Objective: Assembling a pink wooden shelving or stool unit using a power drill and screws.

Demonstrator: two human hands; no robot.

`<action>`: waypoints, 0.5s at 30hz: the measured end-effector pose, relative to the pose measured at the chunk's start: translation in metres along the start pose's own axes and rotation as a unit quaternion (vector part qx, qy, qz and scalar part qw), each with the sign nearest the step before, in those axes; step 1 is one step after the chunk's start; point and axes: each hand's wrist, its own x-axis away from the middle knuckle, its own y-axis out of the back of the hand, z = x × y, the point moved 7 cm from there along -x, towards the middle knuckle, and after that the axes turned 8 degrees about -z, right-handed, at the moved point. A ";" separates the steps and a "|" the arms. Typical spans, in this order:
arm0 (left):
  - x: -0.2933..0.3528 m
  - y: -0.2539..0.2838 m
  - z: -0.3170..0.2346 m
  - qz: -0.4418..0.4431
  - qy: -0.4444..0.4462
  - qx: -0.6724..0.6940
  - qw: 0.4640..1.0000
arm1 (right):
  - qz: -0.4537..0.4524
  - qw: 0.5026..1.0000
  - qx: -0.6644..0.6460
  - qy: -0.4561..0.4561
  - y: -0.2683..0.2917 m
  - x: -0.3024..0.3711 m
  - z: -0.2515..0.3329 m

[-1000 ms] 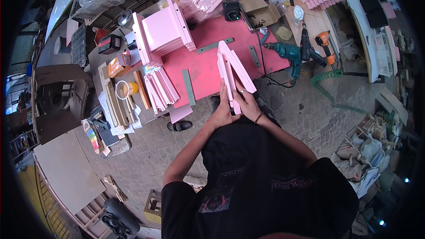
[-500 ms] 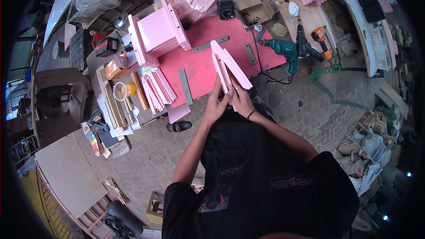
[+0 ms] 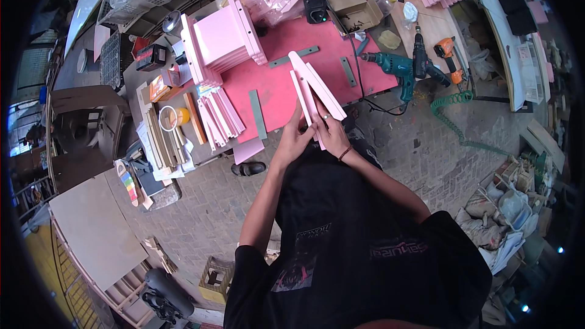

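Observation:
Between my hands, at the front edge of the red work surface, are narrow pink boards set at an angle to each other. My left hand closes on the lower end of the left pink board, its thumb along the side. My right hand, with a ring and a bracelet at the wrist, grips the same lower end, its fingers partly hidden under the right pink board. That right board has a rounded upper end. Whether the two boards are joined at the top I cannot tell.
A stack of pink assembled frames stands at the back left, near loose pink strips. Green strips lie on the red surface. Toward the right are a teal drill, a black drill, an orange air tool and a coiled green hose.
The pink boards have turned slightly in my hands: the left board's upper end now sits lower than the right one's. Both hands keep their hold. The view has shifted a little.

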 end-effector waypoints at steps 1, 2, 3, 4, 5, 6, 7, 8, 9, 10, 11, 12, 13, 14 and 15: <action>-0.001 -0.001 -0.002 0.006 0.005 0.010 1.000 | 0.010 0.999 -0.015 -0.029 0.000 -0.001 0.000; -0.002 -0.001 -0.003 0.011 0.010 0.019 1.000 | 0.013 0.999 -0.015 -0.030 -0.001 -0.003 0.002; -0.005 -0.001 -0.005 0.010 0.002 -0.007 1.000 | -0.009 1.000 -0.018 0.002 0.003 -0.007 0.009; -0.012 -0.003 -0.013 0.012 -0.004 -0.033 0.999 | -0.035 0.999 -0.022 0.031 0.008 -0.011 0.013; -0.018 -0.005 -0.021 0.016 -0.015 -0.047 0.999 | -0.051 0.995 -0.004 0.089 0.010 -0.019 0.012; -0.024 -0.005 -0.026 0.010 -0.022 -0.069 0.997 | -0.060 0.992 0.002 0.111 0.009 -0.024 0.011; -0.031 -0.002 -0.023 0.010 -0.036 -0.079 0.996 | -0.055 0.992 0.002 0.109 0.008 -0.027 0.012; -0.033 0.000 -0.021 0.011 -0.050 -0.090 0.995 | -0.037 0.997 -0.006 0.069 0.006 -0.029 0.008; -0.033 -0.002 -0.021 0.010 -0.049 -0.090 0.995 | -0.023 0.999 -0.015 0.029 0.006 -0.033 0.003; -0.033 -0.004 -0.021 -0.007 -0.053 -0.095 0.994 | -0.022 0.999 -0.014 0.029 0.005 -0.036 -0.004; -0.033 -0.006 -0.021 -0.023 -0.057 -0.100 0.993 | -0.043 0.995 0.003 0.088 0.006 -0.037 -0.005; -0.031 -0.011 -0.026 -0.022 -0.055 -0.100 0.993 | -0.065 0.987 0.019 0.143 0.007 -0.035 -0.005; -0.031 -0.012 -0.033 -0.038 -0.025 -0.106 0.993 | -0.066 0.987 0.019 0.143 0.008 -0.035 -0.004; -0.032 -0.013 -0.035 -0.054 0.004 -0.112 0.992 | -0.054 0.992 0.013 0.110 0.008 -0.035 -0.007; -0.030 -0.013 -0.031 -0.071 0.032 -0.096 0.992 | -0.038 0.996 0.006 0.079 0.006 -0.034 -0.008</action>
